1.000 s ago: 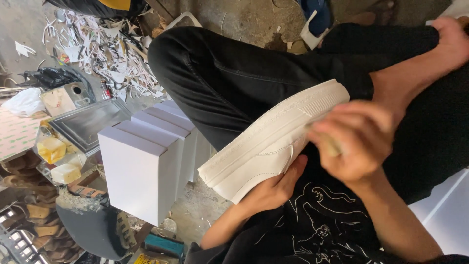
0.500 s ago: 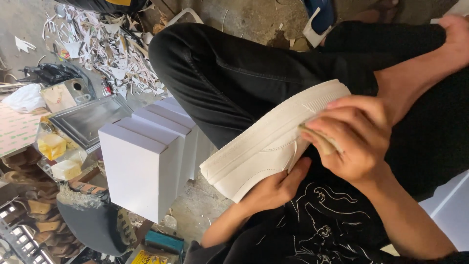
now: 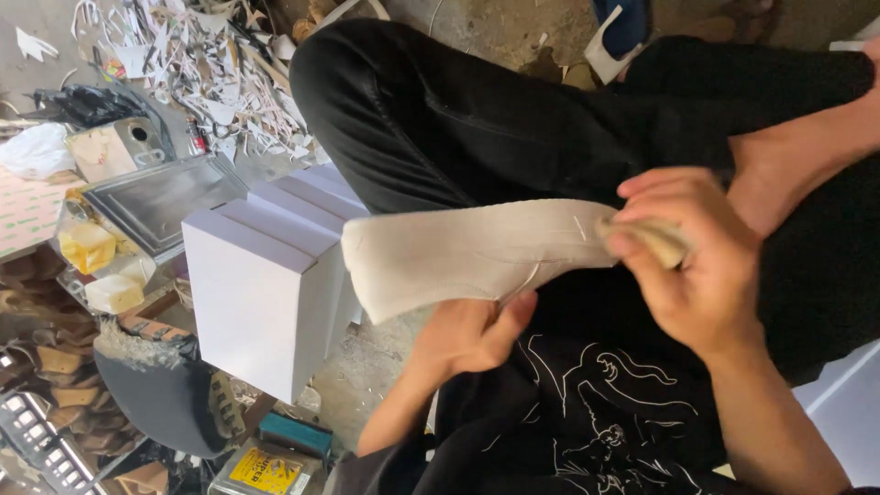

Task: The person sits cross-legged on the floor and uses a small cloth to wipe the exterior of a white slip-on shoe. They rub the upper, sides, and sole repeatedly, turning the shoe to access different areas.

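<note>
Across your lap, between your two hands, lies the white shoe sole (image 3: 477,252). It is long and pale, and it rests on your black trousers (image 3: 477,119). Your left hand (image 3: 467,335) sits under it with the thumb pressed up on its lower edge, so that grip is closed on the sole. Your right hand (image 3: 697,266) is closed on a small tan rubbing block (image 3: 646,240), and the block touches the sole's side near the end by your right hand.

It looks like you are in the rubbing step, cleaning or smoothing the sole's side. Most of that side, away from the block toward your left grip, looks not yet rubbed. The next move would call for a firm hold underneath and a steady push of the block along the edge, so the soft sole does not bend.

Just past the sole's free end stand white boxes (image 3: 261,302) on the floor. Farther out lie a grey metal tray (image 3: 156,202), yellow blocks (image 3: 87,247) and a heap of paper scraps (image 3: 202,64).
</note>
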